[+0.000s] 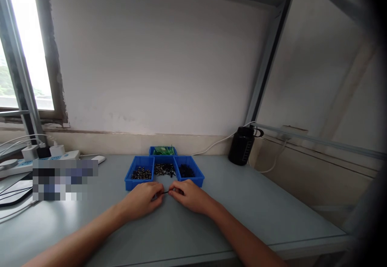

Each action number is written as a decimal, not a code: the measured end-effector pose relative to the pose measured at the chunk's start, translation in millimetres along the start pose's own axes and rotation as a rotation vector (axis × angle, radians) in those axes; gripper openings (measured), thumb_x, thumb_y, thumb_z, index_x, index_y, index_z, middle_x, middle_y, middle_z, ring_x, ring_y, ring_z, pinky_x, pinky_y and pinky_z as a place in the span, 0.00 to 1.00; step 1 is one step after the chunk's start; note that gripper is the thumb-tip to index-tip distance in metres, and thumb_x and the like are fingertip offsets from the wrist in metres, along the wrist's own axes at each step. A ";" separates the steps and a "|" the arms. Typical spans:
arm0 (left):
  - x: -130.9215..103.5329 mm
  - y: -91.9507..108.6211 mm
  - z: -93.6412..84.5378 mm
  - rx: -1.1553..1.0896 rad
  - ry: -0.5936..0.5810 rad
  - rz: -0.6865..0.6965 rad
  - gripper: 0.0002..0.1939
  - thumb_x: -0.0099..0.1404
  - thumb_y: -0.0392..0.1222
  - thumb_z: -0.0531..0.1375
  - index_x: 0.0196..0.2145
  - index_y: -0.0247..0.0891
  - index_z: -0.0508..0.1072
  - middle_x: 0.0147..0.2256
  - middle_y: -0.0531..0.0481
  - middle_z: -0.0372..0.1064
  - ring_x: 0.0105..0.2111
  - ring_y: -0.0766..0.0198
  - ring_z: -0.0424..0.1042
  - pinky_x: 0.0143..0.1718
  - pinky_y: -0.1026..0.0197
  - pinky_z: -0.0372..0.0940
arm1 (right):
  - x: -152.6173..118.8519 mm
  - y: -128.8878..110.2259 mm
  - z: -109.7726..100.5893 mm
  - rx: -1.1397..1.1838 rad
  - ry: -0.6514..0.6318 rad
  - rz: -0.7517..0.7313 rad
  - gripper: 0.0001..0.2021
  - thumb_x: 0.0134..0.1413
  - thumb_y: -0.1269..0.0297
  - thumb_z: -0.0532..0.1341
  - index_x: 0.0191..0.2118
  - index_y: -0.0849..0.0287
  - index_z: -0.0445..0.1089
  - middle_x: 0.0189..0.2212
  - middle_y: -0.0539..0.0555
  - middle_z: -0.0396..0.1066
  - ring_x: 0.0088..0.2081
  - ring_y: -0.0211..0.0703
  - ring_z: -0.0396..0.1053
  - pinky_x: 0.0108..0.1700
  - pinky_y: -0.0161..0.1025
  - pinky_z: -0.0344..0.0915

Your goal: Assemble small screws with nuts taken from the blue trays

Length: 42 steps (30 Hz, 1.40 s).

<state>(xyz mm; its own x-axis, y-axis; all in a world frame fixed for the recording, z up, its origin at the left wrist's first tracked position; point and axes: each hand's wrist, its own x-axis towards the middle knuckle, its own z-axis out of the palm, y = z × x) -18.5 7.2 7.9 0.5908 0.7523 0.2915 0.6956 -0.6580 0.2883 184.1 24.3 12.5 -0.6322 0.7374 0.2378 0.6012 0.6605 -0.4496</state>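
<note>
My left hand (147,196) and my right hand (188,194) meet just in front of the blue bins, fingertips pinched. Between them runs a thin, dark, rod-like piece (165,192), gripped at both ends; its exact kind is too small to make out. Behind my left hand stands a blue bin (128,184) of small metallic parts (141,173). A second blue bin (199,177), behind my right hand, holds small black parts (186,171). In the middle lies a pile of mixed metallic and black pieces (165,169). A rear blue bin (151,151) contains green plastic packaging (163,150).
A black bottle (240,146) stands at the back right by a white cable (216,142). On the left are a power strip (71,155) with chargers, a white mouse (99,159) and cables. The grey table (242,202) meets the wall behind; metal posts rise on both sides.
</note>
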 end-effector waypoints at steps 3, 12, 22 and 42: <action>-0.6 0.1 0.2 -0.009 0.012 0.007 0.09 0.64 0.39 0.49 0.32 0.39 0.67 0.30 0.51 0.67 0.30 0.63 0.67 0.31 0.64 0.58 | -0.4 0.0 1.1 -0.009 -0.021 0.004 0.09 0.57 0.65 0.53 0.37 0.58 0.70 0.26 0.50 0.71 0.28 0.38 0.67 0.29 0.31 0.56; -2.3 4.6 6.1 0.013 -0.046 0.069 0.09 0.65 0.39 0.48 0.31 0.38 0.67 0.29 0.52 0.67 0.28 0.64 0.66 0.28 0.66 0.56 | -1.3 -0.2 14.2 -0.125 -0.104 -0.045 0.08 0.54 0.66 0.55 0.31 0.59 0.71 0.27 0.50 0.73 0.29 0.40 0.67 0.29 0.32 0.54; -2.0 1.6 7.6 0.082 -0.042 0.088 0.08 0.64 0.38 0.49 0.29 0.40 0.66 0.26 0.54 0.68 0.26 0.64 0.67 0.25 0.65 0.52 | -0.5 0.0 16.1 -0.119 -0.115 -0.031 0.07 0.52 0.66 0.55 0.31 0.59 0.70 0.26 0.50 0.72 0.27 0.39 0.66 0.27 0.32 0.52; 0.2 -3.4 7.1 0.110 -0.061 0.017 0.09 0.63 0.39 0.51 0.28 0.39 0.69 0.25 0.54 0.69 0.26 0.63 0.68 0.25 0.65 0.53 | -2.4 -5.0 6.1 0.114 -0.001 -0.056 0.04 0.50 0.69 0.57 0.34 0.58 0.66 0.20 0.45 0.65 0.23 0.34 0.62 0.26 0.29 0.55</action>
<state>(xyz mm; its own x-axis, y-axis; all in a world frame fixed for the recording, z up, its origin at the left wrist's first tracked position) -17.8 9.8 0.5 0.6241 0.7441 0.2384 0.7243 -0.6654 0.1806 179.6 18.3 9.0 -0.6642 0.6992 0.2645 0.5055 0.6807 -0.5303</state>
